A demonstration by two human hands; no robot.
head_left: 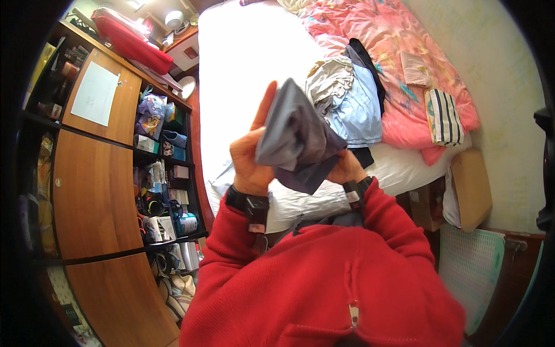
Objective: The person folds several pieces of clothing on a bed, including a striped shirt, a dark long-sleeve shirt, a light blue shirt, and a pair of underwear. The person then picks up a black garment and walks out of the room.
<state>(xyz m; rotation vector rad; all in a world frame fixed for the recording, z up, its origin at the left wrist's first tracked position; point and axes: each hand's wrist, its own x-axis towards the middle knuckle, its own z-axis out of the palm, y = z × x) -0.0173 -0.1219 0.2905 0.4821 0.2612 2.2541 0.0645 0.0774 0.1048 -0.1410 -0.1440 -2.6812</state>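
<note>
A dark grey piece of folded cloth [298, 133] is held up in front of me, above the near part of the bed; its exact kind of garment I cannot make out. My left hand [250, 156] grips its left side, one finger stretched upward beside the cloth and the others partly hidden behind it. At the lower right edge, my right hand [348, 168] is closed on the same cloth, its fingertips mostly covered. Just beyond lies a loose pile with a light blue garment [359, 107], a crumpled beige garment [329, 81] and a black garment [370, 63].
White bedding [248, 52] covers the bed, with a coral patterned quilt [399, 34] at right. On the quilt rest a folded striped cloth [444, 117] and a folded pink cloth [415, 69]. A crowded shelf cabinet [98, 196] stands left; a cardboard box [471, 188] sits right.
</note>
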